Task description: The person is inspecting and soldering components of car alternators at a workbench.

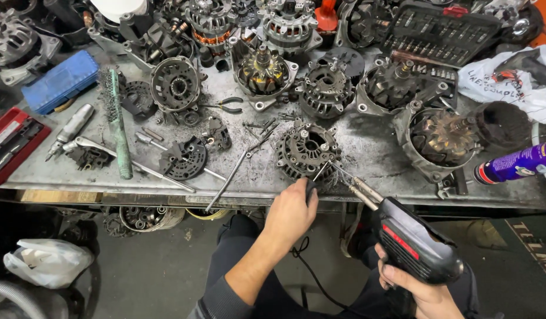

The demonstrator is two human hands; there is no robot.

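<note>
A black soldering gun (pixel 417 242) (red-striped) is gripped by the right hand (pixel 417 289), its long axis aimed up-left at the alternator housing (pixel 307 150); a small tool (pixel 311 188) is pinched by the left hand (pixel 290 214).

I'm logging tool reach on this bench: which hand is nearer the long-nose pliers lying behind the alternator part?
Left. The left hand is at the bench edge, below and right of the pliers; the right hand, gripping the soldering gun, sits lower and further right.

Your left hand (pixel 292 211): closed on a dark-handled tool (pixel 311 188), tip at the alternator housing (pixel 308 152). Your right hand (pixel 416 285): gripping a black soldering gun (pixel 411 239), tips just right of that housing. Wire brush (pixel 117 121): far left of it. Spray can (pixel 515 165): far right.
</note>
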